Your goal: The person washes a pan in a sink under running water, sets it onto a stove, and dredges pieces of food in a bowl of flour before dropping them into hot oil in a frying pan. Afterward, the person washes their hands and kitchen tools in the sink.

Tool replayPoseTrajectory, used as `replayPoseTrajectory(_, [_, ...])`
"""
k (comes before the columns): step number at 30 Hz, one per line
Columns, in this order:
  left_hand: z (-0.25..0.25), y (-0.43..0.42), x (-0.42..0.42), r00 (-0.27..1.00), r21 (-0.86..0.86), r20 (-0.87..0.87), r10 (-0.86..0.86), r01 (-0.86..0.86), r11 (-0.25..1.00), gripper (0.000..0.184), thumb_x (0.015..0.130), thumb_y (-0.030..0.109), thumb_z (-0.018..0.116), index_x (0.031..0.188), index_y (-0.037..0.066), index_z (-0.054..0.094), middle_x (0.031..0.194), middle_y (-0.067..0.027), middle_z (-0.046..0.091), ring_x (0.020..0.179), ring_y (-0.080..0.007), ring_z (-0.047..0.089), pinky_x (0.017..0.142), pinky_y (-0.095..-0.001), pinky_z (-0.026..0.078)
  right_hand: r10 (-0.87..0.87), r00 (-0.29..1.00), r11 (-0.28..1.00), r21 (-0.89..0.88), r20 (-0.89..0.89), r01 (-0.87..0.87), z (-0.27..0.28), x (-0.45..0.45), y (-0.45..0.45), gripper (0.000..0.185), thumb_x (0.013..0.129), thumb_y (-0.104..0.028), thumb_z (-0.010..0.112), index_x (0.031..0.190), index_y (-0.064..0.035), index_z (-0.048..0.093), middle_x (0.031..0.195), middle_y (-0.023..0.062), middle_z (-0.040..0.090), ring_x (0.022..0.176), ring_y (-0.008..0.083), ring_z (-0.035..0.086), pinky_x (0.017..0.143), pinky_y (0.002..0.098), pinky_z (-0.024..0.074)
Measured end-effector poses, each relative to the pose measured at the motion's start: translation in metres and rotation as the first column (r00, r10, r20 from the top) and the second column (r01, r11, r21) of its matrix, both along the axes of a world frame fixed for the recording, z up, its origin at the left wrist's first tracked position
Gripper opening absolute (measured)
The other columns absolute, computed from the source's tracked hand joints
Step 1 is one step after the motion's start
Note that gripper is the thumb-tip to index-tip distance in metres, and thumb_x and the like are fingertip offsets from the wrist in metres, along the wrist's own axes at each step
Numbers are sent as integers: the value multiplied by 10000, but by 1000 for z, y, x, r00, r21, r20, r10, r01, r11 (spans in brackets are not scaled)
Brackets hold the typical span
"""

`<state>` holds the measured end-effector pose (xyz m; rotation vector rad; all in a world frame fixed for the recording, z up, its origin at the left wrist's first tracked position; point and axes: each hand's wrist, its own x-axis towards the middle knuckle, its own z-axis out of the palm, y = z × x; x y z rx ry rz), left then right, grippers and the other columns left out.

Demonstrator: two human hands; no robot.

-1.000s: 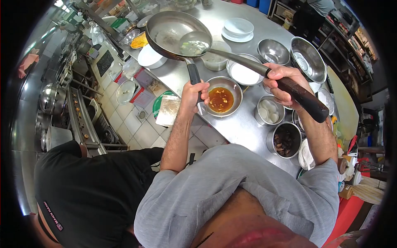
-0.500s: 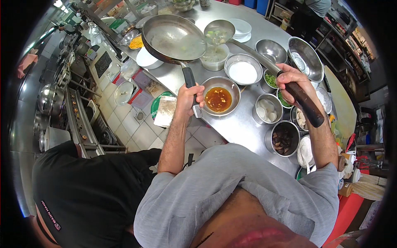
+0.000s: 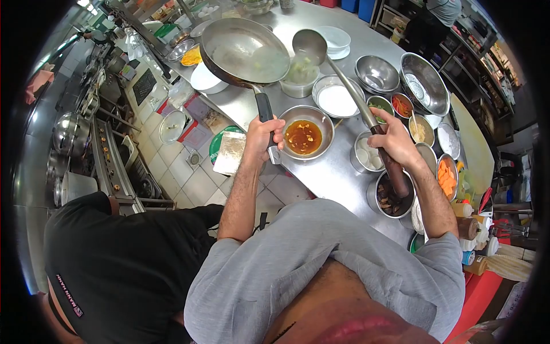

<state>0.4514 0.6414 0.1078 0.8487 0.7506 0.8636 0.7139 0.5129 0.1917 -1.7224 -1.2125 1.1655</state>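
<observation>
Black pan handle (image 3: 264,108) gripped by left hand (image 3: 266,135), fingers closed around it. Right hand (image 3: 396,139) has fingers closed around brown handle (image 3: 394,172) of metal ladle (image 3: 350,87). Pan (image 3: 240,49) tilted above table (image 3: 323,186). Ladle scoop (image 3: 308,45) tipped over white tub (image 3: 298,92), blurred green bits under it. Metal bowl (image 3: 329,139) with brown sauce on table, just beside left hand. Pot (image 3: 375,202) with dark pieces near brown handle's lower end. Black-clad person (image 3: 126,264) at left.

- Steel table (image 3: 326,183).
- Near, at left: bowl of brown sauce (image 3: 328,139).
- Near, at right: pot of dark pieces (image 3: 374,202), just beside pot of pale discs (image 3: 354,160).
- Middle: bowl of white contents (image 3: 319,88).
- Far: stacked white dishes (image 3: 336,38).
</observation>
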Motion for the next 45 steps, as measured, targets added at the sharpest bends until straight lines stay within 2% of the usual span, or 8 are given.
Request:
replayPoseTrajectory(3, [0, 0, 0, 1000, -5, 8, -7, 7, 1000, 163, 767, 22, 567, 685, 57, 431, 559, 2, 424, 405, -67, 410, 334, -241, 381, 41, 956, 999, 17, 292, -48, 9, -2, -2, 755, 623, -32, 597, 1324, 19, 320, 851, 152, 578, 780, 191, 565, 753, 292, 449])
replayPoseTrajectory(12, [2, 0, 3, 999, -24, 24, -31, 31, 999, 161, 760, 11, 571, 708, 55, 425, 565, -4, 431, 409, -68, 418, 329, -240, 389, 196, 899, 965, 85, 393, -247, 11, -3, 32, 735, 600, -24, 584, 1305, -8, 377, 742, 92, 564, 707, 144, 538, 704, 255, 430])
replayPoseTrajectory(14, [2, 1, 4, 998, -43, 48, -39, 41, 998, 163, 755, 5, 571, 730, 50, 417, 570, -14, 438, 414, -78, 429, 327, -245, 400, 202, 933, 972, 53, 299, -227, 20, -7, 29, 702, 604, -22, 583, 1276, 24, 388, 716, 101, 569, 597, 135, 550, 583, 254, 455])
replayPoseTrajectory(17, [3, 4, 8, 998, -44, 49, -33, 36, 998, 163, 756, 3, 569, 728, 52, 416, 571, -15, 440, 419, -78, 433, 331, -245, 398, 130, 925, 987, -38, -356, -153, 30, -15, 21, 497, 675, -51, 591, 1139, 60, 448, 624, 68, 546, 351, 110, 463, 304, 236, 352])
replayPoseTrajectory(18, [1, 7, 8, 998, -44, 50, -38, 40, 998, 164, 755, 2, 569, 728, 53, 415, 572, -16, 441, 421, -78, 435, 332, -246, 398, 122, 925, 988, -42, -360, -147, 29, -13, 20, 497, 675, -51, 591, 1139, 60, 448, 624, 68, 546, 351, 110, 463, 304, 236, 352])
replayPoseTrajectory(20, [0, 8, 9, 998, -40, 52, -47, 49, 998, 165, 755, 2, 569, 728, 53, 415, 573, -16, 442, 422, -78, 436, 333, -246, 398, 82, 726, 990, -26, -682, -136, 27, -8, 23, 359, 719, -45, 575, 1043, 59, 462, 599, 59, 527, 331, 115, 462, 271, 218, 334])
replayPoseTrajectory(25, [-1, 5, 4, 997, -61, 78, -26, 31, 998, 168, 758, 3, 567, 716, 56, 414, 568, -11, 433, 413, -77, 427, 334, -246, 398, 87, 572, 994, 32, -816, -107, 25, -10, 22, 296, 757, -44, 549, 1017, 59, 450, 607, 65, 513, 307, 106, 439, 243, 205, 310])
replayPoseTrajectory(45, [4, -3, 0, 1000, 2, -11, 15, -15, 1000, 156, 767, 33, 555, 660, 42, 441, 540, -4, 425, 395, -67, 402, 334, -238, 386, -107, 914, 992, 16, -391, 123, 8, 8, 7, 559, 653, -31, 611, 1177, 31, 425, 609, 51, 522, 364, 111, 468, 307, 237, 356])
